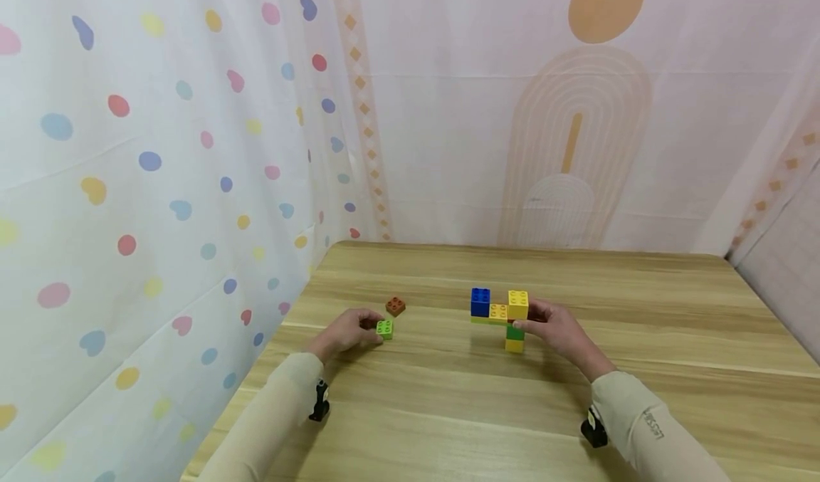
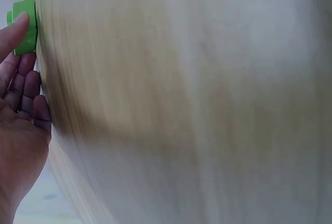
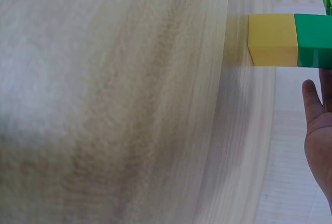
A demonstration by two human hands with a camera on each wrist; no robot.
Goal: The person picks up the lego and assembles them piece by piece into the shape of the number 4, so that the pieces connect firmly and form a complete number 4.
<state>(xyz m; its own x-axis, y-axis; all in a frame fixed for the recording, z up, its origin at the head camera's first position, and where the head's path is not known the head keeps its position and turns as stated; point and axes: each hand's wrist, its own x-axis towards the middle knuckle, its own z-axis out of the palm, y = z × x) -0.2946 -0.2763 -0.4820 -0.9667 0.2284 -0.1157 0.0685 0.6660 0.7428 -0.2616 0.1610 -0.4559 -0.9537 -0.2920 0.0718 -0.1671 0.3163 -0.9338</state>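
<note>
My left hand (image 1: 348, 331) pinches a small lime green toy brick (image 1: 384, 329) at the table's left part; the left wrist view shows the thumb across the brick (image 2: 25, 29). Farther to the right, my right hand (image 1: 559, 331) grips a built brick structure from its right side, thumb in front. Its column has a yellow brick (image 1: 518, 302) on top, a green brick (image 1: 514, 331) lower down and a yellow brick (image 3: 274, 40) at the base. An arm reaches left from the column, with an orange-yellow brick (image 1: 498, 312) and a blue brick (image 1: 480, 302) above a lime green piece.
A loose brown brick (image 1: 396, 306) lies just beyond the lime green one. The wooden table (image 1: 435, 411) runs back to a patterned curtain (image 1: 448, 147), and a dotted curtain (image 1: 160, 254) hangs along the left side.
</note>
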